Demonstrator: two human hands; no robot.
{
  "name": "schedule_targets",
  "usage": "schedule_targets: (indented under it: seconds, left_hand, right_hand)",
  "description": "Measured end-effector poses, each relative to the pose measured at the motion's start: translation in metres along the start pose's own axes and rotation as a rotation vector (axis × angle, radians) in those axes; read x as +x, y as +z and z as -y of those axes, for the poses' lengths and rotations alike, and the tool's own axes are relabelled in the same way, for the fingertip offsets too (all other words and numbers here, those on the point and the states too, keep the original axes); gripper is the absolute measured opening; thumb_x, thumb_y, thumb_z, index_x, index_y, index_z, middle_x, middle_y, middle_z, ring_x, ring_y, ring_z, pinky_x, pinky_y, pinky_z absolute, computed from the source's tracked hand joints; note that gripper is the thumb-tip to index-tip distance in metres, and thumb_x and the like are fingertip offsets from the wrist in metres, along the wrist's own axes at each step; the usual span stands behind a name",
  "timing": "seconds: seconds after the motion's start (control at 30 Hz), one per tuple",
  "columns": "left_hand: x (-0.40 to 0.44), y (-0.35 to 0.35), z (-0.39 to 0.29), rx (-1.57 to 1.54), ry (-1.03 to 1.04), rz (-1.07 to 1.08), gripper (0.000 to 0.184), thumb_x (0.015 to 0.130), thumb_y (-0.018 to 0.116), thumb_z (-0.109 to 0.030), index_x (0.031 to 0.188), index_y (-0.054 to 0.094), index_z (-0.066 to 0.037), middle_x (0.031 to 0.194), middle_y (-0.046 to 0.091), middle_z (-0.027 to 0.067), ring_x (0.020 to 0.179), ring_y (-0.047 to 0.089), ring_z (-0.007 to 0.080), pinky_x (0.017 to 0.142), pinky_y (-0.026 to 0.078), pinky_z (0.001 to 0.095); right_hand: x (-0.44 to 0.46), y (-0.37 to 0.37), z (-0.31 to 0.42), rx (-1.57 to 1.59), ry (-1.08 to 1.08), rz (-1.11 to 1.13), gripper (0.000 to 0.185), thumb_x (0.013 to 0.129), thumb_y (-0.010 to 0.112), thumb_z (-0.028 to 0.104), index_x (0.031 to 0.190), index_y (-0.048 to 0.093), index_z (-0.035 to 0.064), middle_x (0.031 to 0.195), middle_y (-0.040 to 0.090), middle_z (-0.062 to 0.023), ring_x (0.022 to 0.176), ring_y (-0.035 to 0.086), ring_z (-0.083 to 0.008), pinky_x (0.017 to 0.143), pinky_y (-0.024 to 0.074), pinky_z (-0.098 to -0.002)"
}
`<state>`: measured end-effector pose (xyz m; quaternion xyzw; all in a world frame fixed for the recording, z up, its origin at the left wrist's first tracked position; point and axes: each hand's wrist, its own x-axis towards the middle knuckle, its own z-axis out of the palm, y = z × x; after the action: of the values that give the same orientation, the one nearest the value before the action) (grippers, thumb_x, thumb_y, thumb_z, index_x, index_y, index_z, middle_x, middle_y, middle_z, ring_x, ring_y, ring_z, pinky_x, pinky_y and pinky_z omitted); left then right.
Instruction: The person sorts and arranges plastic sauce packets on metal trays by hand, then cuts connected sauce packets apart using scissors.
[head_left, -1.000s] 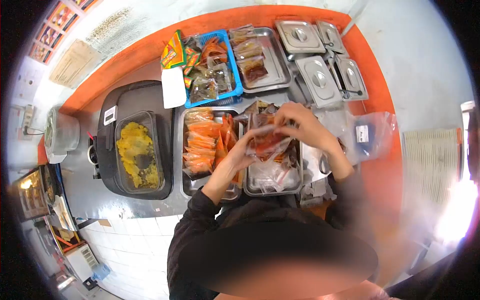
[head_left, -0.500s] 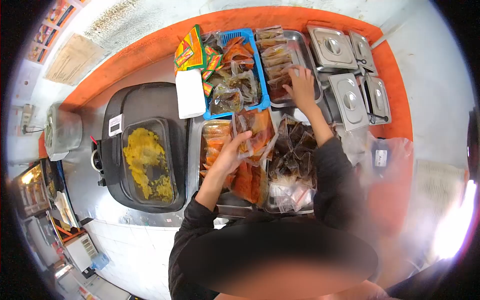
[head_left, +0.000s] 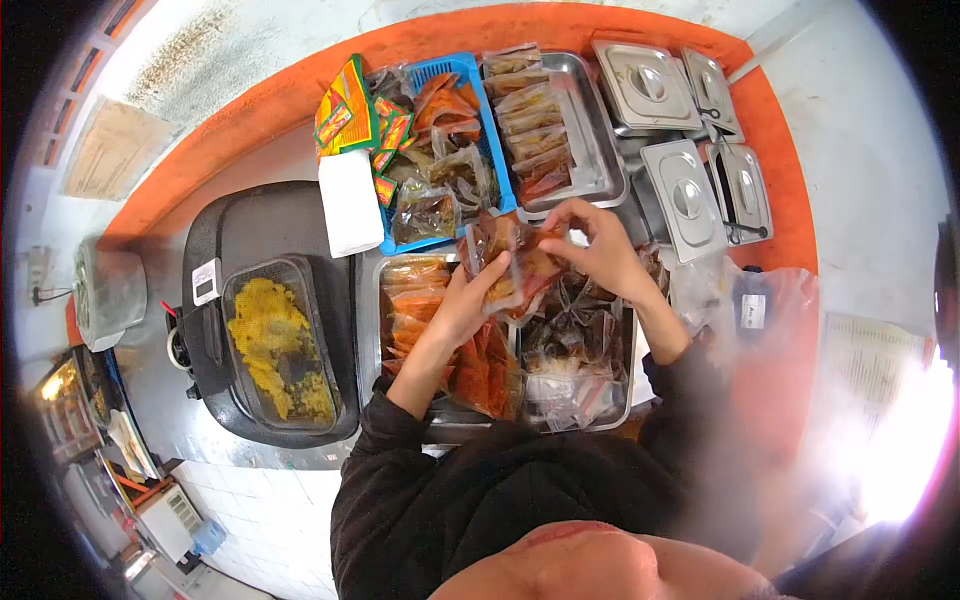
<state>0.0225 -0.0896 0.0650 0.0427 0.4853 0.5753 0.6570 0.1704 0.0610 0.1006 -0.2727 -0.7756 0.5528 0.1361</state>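
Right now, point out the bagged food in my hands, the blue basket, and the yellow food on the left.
Bagged food (head_left: 525, 272): head view, on its clear plastic front.
Blue basket (head_left: 494, 130): head view, on its right-hand rim.
Yellow food (head_left: 268, 325): head view, on the larger clump's middle.

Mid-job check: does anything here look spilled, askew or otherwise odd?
A dark, speckled stain marks the white wall above the orange band, odd against the paler surface; its cause is unclear. Packets in the blue basket lie jumbled, unlike the neat row in the steel tray beside it. No spill stands out.
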Motion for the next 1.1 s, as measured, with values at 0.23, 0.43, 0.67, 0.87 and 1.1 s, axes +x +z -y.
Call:
schedule_targets:
  seconds: [0.23,0.43,0.67,0.87,1.1]
  left_hand:
    - [-0.005,-0.015,0.000,-0.190,0.129,0.036,0.042,0.092,0.056,-0.026,0.126,0.046,-0.005,0.121,0.056,0.0091,0.106,0.059,0.0237,0.087,0.050,0.0406]
    - [-0.010,-0.019,-0.001,-0.160,0.163,-0.001,0.046,0.093,0.053,-0.029,0.130,0.041,-0.005,0.124,0.054,0.0121,0.109,0.057,0.0257,0.087,0.050,0.0435]
    - [-0.016,-0.029,-0.001,-0.189,0.220,0.006,0.043,0.095,0.050,-0.025,0.130,0.040,-0.003,0.124,0.054,0.0129,0.110,0.056,0.0258,0.089,0.050,0.0406]
    - [-0.008,-0.026,-0.004,-0.177,0.191,0.020,0.042,0.095,0.049,-0.024,0.129,0.041,-0.002,0.123,0.055,0.0133,0.110,0.056,0.0252,0.091,0.049,0.0420]
    - [-0.009,-0.022,-0.005,-0.179,0.189,0.041,0.040,0.095,0.049,-0.022,0.129,0.041,-0.003,0.122,0.055,0.0135,0.108,0.057,0.0269,0.092,0.049,0.0442]
  right_hand:
    - [0.029,-0.073,-0.033,0.880,-0.069,-0.383,0.022,0.084,0.060,0.000,0.104,0.053,0.0057,0.087,0.060,-0.0042,0.081,0.057,-0.0123,0.071,0.0488,-0.0275]
    - [0.088,-0.027,-0.104,-0.046,-0.251,-0.398,0.026,0.082,0.062,-0.001,0.105,0.052,0.0045,0.092,0.059,-0.0030,0.088,0.057,-0.0142,0.075,0.0468,-0.0263]
    - [0.079,-0.049,-0.089,0.213,-0.003,-0.071,0.035,0.080,0.056,-0.010,0.111,0.049,0.0053,0.103,0.056,-0.0038,0.102,0.053,-0.0143,0.082,0.0432,-0.0242]
    - [0.102,-0.038,-0.069,-0.363,-0.178,0.154,0.039,0.074,0.052,-0.011,0.109,0.050,0.0071,0.100,0.058,-0.0060,0.102,0.053,-0.0220,0.088,0.0386,-0.0329]
    - [0.077,0.003,-0.056,-0.917,-0.345,-0.343,0.033,0.074,0.064,0.006,0.105,0.052,0.0094,0.104,0.050,-0.0134,0.100,0.050,-0.0318,0.087,0.0376,-0.0430]
